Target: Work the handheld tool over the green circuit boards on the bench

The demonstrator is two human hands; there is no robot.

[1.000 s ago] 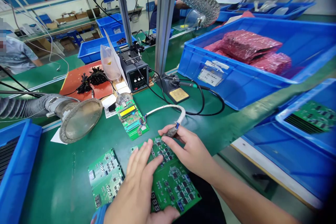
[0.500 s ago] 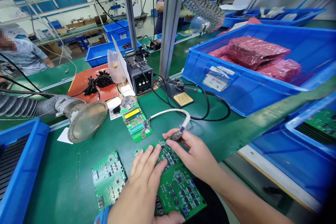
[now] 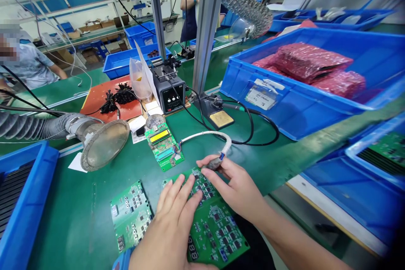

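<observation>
My left hand (image 3: 172,225) lies flat with fingers stretched out on a large green circuit board (image 3: 213,225) at the table's near edge. My right hand (image 3: 236,187) is closed around a grey connector plug (image 3: 215,163) at the board's far edge. A white cable (image 3: 205,135) runs from the plug to a small green programmer board with a yellow display (image 3: 163,145). A second green circuit board (image 3: 129,215) lies just left of the first, untouched.
A fume hose with a round funnel (image 3: 103,143) lies at the left. A soldering station (image 3: 171,93) and iron stand (image 3: 218,116) sit behind. Blue bins: one with pink bags (image 3: 303,67) right, another (image 3: 19,202) left. Other people stand at the back.
The view has shifted a little between frames. Both hands stay on the board and the plug, with almost no movement.
</observation>
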